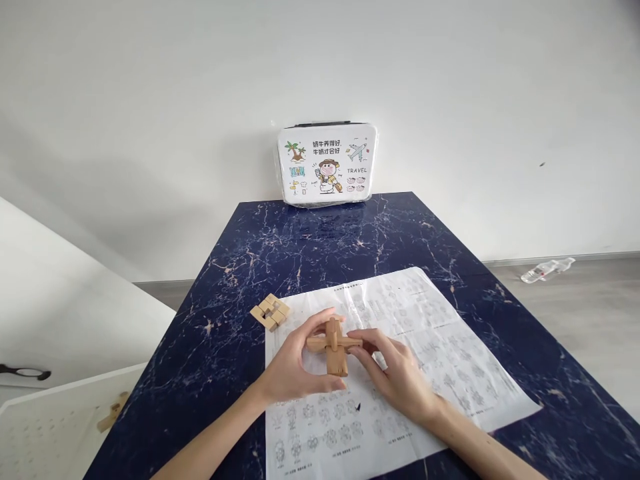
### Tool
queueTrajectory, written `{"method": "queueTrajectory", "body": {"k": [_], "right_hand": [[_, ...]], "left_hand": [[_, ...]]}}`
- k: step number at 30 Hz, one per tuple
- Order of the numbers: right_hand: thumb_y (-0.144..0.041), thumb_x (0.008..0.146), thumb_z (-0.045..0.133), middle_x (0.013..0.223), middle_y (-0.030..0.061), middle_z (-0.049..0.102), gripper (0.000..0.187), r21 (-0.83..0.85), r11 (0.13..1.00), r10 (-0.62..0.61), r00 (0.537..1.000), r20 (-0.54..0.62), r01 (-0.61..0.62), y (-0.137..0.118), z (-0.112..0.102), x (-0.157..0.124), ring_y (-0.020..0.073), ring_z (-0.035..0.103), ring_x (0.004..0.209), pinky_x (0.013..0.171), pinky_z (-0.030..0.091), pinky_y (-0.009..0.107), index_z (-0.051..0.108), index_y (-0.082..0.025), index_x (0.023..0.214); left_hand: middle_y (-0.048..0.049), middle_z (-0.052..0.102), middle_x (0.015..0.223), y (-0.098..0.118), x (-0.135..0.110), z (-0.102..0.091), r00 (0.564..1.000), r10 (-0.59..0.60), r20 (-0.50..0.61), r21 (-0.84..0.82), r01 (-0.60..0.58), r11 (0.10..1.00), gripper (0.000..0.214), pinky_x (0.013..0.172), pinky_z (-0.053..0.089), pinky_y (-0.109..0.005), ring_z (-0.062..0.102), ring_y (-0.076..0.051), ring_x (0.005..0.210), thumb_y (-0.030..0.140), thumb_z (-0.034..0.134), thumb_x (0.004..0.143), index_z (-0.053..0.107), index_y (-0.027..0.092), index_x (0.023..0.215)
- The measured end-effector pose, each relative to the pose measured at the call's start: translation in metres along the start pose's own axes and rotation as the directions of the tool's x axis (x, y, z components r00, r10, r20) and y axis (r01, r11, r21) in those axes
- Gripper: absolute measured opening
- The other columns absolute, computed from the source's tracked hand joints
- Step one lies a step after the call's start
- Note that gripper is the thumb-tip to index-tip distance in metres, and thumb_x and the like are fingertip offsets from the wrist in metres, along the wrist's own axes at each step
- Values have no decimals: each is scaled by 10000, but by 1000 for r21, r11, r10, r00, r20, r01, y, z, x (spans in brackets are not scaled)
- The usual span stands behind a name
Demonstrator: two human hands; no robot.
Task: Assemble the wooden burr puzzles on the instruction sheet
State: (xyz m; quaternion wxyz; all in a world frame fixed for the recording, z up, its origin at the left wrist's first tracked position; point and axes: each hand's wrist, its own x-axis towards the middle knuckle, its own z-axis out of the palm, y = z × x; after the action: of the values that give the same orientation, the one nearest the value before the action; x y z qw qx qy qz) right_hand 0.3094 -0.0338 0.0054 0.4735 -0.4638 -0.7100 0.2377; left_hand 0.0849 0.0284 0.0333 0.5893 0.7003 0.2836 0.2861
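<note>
A wooden interlocking puzzle (334, 347), crossed bars of light wood, is held just above a printed instruction sheet (440, 353). My left hand (295, 367) curls round its left side, thumb below and fingers on top. My right hand (400, 377) pinches the puzzle's right arm with its fingertips. A second small wooden puzzle block (271, 311) lies on the table by the sheet's upper left corner, apart from both hands.
The dark blue marbled table (225, 347) stands against a white wall. A white illustrated case (327, 163) leans on the wall at the far edge. A white box (60, 427) with a wooden piece sits lower left. A plastic bottle (547, 269) lies on the floor at right.
</note>
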Motion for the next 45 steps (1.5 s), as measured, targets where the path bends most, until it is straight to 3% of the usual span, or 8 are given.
{"method": "queueTrajectory", "body": {"k": [6, 14, 20, 28, 33, 40, 42, 45], "right_hand": [[-285, 1120, 520, 1007, 71, 800, 129, -38, 998, -42, 999, -26, 41, 5, 0, -1, 207, 772, 779, 649, 617, 320, 590, -253, 1222], [-345, 1108, 537, 882, 57, 780, 114, -54, 995, 89, 996, 10, -88, 1, 2, -3, 223, 737, 705, 612, 581, 347, 596, -260, 1155], [-313, 1119, 525, 1024, 83, 790, 90, -21, 1000, 17, 999, 46, -16, 1, -3, -1, 236, 760, 814, 675, 591, 363, 595, -270, 1155], [-294, 1125, 512, 946, 57, 751, 107, 14, 998, -60, 994, 92, 59, -5, -10, 2, 220, 700, 752, 661, 558, 370, 612, -271, 1157], [-281, 1128, 513, 931, 40, 742, 119, 45, 998, -41, 988, 146, 35, -8, -12, 2, 213, 698, 753, 662, 561, 361, 625, -282, 1169], [-339, 1097, 574, 903, 48, 740, 87, 55, 998, 1, 994, 113, -7, -10, -11, 2, 215, 682, 728, 662, 572, 380, 628, -275, 1121], [-405, 1081, 586, 984, 74, 741, 160, 119, 990, 56, 990, 130, -72, -12, -12, 4, 227, 690, 786, 710, 588, 401, 617, -269, 1159], [-568, 1061, 561, 1259, 133, 683, 394, 320, 931, 123, 976, 180, -176, -15, -15, 7, 283, 707, 1048, 874, 610, 460, 555, -275, 1325]], "left_hand": [[-95, 624, 1482, 4, 3, -1, 997, 49, -62, 142, -39, 989, 940, 1172, 449, -598, 594, -379, 1348, 409, 977, 710, 515, 345, 1526], [-75, 681, 1309, 4, 6, 1, 987, 124, -102, 236, -97, 967, 852, 1071, 524, -569, 651, -339, 1169, 387, 972, 656, 587, 316, 1412], [-84, 656, 1393, 5, 3, 0, 986, 112, -127, 259, -76, 963, 905, 1108, 497, -591, 630, -361, 1240, 414, 970, 660, 563, 339, 1465], [-101, 642, 1441, 9, 1, -5, 986, 155, -63, 287, -131, 949, 941, 1117, 493, -603, 635, -365, 1245, 432, 970, 666, 539, 346, 1498], [-100, 657, 1412, 5, 2, -8, 989, 140, -56, 278, -120, 953, 897, 1104, 511, -587, 633, -365, 1248, 473, 949, 690, 560, 335, 1486], [-101, 669, 1396, 4, 4, -9, 983, 176, -48, 264, -157, 952, 895, 1094, 519, -577, 644, -367, 1245, 530, 956, 688, 575, 335, 1473], [-99, 673, 1384, 4, 4, -8, 973, 226, -55, 297, -200, 934, 893, 1084, 525, -565, 655, -364, 1233, 514, 959, 690, 567, 333, 1471], [-95, 651, 1426, 2, 3, -4, 950, 305, -60, 394, -258, 882, 927, 1090, 516, -556, 642, -368, 1269, 453, 974, 687, 525, 354, 1492]]}}
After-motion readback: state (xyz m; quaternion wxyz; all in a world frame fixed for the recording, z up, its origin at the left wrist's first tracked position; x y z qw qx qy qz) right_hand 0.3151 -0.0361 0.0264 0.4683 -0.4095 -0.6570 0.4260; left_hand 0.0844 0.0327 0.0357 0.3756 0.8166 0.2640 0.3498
